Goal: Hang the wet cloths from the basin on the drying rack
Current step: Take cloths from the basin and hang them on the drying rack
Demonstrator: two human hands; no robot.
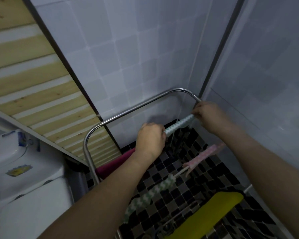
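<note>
Head view: mint-and-white zigzag cloth (179, 124) draped over a thin rail of the metal drying rack (128, 111), stretched between both hands, a fold hanging below the rail. Left hand (150, 139) grip closed around the cloth's left end at the rail, fingers curled tight. Right hand (208, 116) grip pinching the cloth's right end, fingertips pressed together on the fabric, just below the rack's curved top corner. Rack stands over a black-and-grey mosaic floor (202, 178) against a pale tiled wall (128, 57). 4 other cloths on nearer rails: maroon cloth (117, 163) under the left forearm, pink patterned cloth (204, 155) to the right, another green-white zigzag cloth (150, 194) below it, yellow cloth (211, 216) nearest the camera. White washing machine (24, 178) at lower left, wooden slatted panel (33, 80) above it. Basin not in view.
</note>
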